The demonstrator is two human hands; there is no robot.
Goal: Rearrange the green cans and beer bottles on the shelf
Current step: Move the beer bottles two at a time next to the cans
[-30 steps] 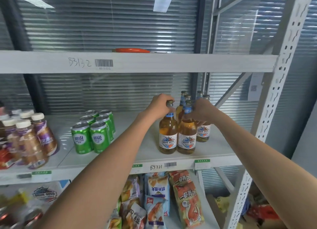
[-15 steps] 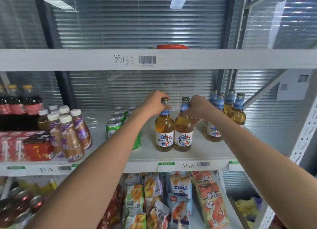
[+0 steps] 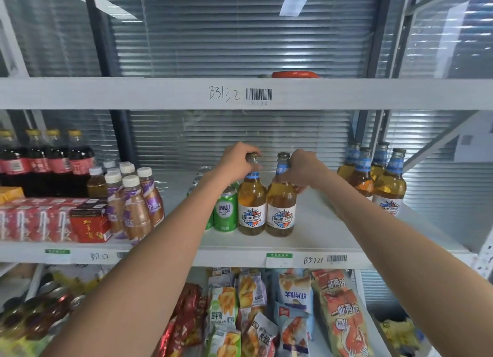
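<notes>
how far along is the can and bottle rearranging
Midway, it seems. Done: green cans grouped left of centre. In hand: left hand and right hand each grip a beer bottle beside the cans. Left: four bottles at far right.

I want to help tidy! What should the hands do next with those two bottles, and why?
Probably let go: each hand, left hand and right hand, grips the neck of an amber glass beer bottle, and both already stand upright right beside the green metal cans.
</notes>
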